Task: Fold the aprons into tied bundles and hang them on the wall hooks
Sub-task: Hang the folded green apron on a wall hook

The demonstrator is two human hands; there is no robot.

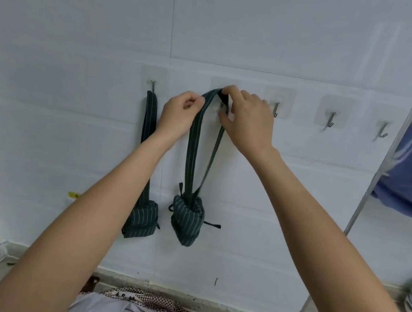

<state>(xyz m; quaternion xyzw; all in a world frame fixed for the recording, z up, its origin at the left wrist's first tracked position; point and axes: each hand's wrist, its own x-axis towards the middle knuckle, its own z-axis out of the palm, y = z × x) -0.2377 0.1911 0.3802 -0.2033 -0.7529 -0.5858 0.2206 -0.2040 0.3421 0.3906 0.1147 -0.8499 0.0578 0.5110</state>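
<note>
Yellow tag (73,194) on wall, writing illegible. Left hand (178,116) and right hand (245,120) pinch green bundle's (186,220) strap (194,138) at second hook (224,104) (hook mostly hidden); first bundle (141,219) hangs beside

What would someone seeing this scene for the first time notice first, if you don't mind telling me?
Both hands, left hand and right hand, pinch the strap of a green striped apron bundle at the second wall hook, mid-wall. A matching hung bundle dangles from the first hook to its left, while three bare hooks line the tiles to the right.
</note>
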